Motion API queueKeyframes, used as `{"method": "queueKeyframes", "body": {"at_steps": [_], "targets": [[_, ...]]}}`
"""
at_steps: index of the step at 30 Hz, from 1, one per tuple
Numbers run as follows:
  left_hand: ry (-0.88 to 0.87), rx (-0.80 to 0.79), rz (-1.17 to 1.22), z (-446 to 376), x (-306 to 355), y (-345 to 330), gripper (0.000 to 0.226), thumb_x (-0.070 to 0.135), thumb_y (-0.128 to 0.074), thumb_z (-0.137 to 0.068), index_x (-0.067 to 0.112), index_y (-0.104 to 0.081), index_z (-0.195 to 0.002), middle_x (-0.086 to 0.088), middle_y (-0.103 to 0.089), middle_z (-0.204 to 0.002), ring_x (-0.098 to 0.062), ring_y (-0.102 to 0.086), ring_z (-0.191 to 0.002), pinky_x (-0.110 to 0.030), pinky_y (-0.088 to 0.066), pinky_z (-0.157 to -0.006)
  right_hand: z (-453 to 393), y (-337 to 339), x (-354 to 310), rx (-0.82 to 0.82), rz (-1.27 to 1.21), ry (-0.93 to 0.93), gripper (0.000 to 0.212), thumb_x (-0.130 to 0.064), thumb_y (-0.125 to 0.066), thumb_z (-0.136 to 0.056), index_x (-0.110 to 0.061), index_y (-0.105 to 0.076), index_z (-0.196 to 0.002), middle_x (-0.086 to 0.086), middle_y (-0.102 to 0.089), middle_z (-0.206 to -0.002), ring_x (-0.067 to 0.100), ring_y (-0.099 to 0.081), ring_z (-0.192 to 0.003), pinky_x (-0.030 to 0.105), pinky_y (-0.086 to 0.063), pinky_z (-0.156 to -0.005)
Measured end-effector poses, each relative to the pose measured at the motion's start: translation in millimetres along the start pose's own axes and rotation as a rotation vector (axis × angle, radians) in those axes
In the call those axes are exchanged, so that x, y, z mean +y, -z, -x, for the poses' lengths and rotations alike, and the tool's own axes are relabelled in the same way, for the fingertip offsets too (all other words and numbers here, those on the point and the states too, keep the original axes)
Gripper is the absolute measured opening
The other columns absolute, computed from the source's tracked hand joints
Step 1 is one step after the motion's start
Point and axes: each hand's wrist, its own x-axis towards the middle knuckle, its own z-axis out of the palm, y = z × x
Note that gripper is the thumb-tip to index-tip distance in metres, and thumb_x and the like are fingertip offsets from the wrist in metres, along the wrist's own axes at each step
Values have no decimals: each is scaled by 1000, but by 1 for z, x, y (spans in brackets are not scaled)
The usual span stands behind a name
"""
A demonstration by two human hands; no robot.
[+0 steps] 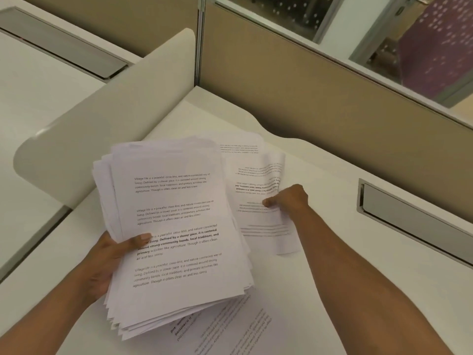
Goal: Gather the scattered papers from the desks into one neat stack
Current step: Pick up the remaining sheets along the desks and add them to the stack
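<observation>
My left hand (110,260) grips a thick, uneven stack of printed papers (176,226) by its left edge, thumb on top, holding it above the white desk (332,252). To the right, my right hand (286,198) pinches a few loose printed sheets (258,190) that lie on the desk, their text upside down to me; one sheet curls up at the hand. More loose sheets (230,329) lie on the desk below the stack, partly hidden by it. Another sheet (240,144) lies beyond the stack.
A beige partition (307,98) runs along the desk's far side, and a curved divider panel (102,124) separates it from the left desk (30,98). A grey cable slot (409,221) sits at the right, another (64,44) at the far left.
</observation>
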Motion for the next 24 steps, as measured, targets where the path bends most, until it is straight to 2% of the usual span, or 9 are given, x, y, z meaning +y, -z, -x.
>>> {"method": "queueKeyframes", "body": {"at_steps": [2, 5, 7, 10, 14, 18, 20, 22, 24], "targets": [[-6, 1, 3, 0, 1, 3, 63, 17, -95, -71, 24, -81, -132, -18, -80, -136, -42, -80, -118, -53, -70, -84, -5, 7, -4, -36, -118, 11, 80, -16, -104, -62, 2, -61, -127, 18, -71, -125, 36, -72, -111, 47, -62, -98], [-22, -2, 5, 0, 0, 8, 55, 9, -95, -81, 24, -81, -132, -17, -81, -135, -43, -80, -118, -52, -70, -83, -6, 17, -8, -124, -277, 38, 98, 0, -101, -61, 0, -46, -143, 18, -63, -126, 30, -70, -100, 42, -63, -76], [-24, -13, 9, 0, -1, 10, 54, 2, -90, -83, 24, -81, -132, -17, -80, -135, -42, -80, -118, -52, -70, -83, -2, 17, -10, -154, -225, 48, 98, -2, -101, -62, -1, -45, -143, 18, -62, -133, 32, -69, -108, 41, -61, -85], [-13, -24, 18, 0, -3, 8, 57, 5, -91, -79, 24, -81, -132, -18, -80, -136, -42, -80, -117, -52, -70, -83, 0, 11, -12, -156, -197, 47, 79, -7, -101, -63, 2, -59, -130, 18, -71, -130, 35, -72, -111, 43, -60, -98], [-8, -13, 33, 3, -4, 8, 54, 4, -87, -82, 24, -81, -132, -18, -80, -136, -42, -80, -117, -53, -70, -84, 5, -1, -21, -145, -180, 187, 60, -22, -99, -73, -5, -71, -123, 14, -77, -123, 33, -76, -107, 47, -62, -100], [-9, -9, 22, 4, -4, 9, 53, 5, -90, -83, 26, -81, -131, -17, -80, -136, -41, -81, -117, -51, -70, -84, 12, -23, -36, 50, 135, 236, 84, -39, -97, -73, -6, -57, -138, 13, -56, -144, 36, -53, -137, 42, -47, -109], [-2, -11, 18, 6, -3, 10, 61, 16, -96, -76, 25, -80, -134, -18, -79, -138, -42, -80, -118, -52, -70, -85, 13, -31, -44, 89, 190, 210, 92, -40, -98, -72, -5, -48, -142, 16, -51, -147, 37, -49, -139, 42, -44, -110], [-8, -16, -13, 7, -3, 9, 80, 29, -107, -62, 26, -78, -136, -16, -80, -137, -41, -80, -119, -51, -70, -86, 9, -32, -50, 74, 175, 153, 102, -39, -100, -69, -3, -41, -145, 17, -52, -147, 36, -52, -138, 43, -45, -110], [-14, -17, -27, 8, -3, 7, 90, 37, -111, -54, 26, -78, -137, -15, -80, -138, -40, -80, -119, -50, -70, -86, 3, -27, -52, 39, 154, 91, 107, -42, -102, -64, -3, -43, -144, 15, -57, -144, 36, -56, -135, 43, -49, -110]]}}
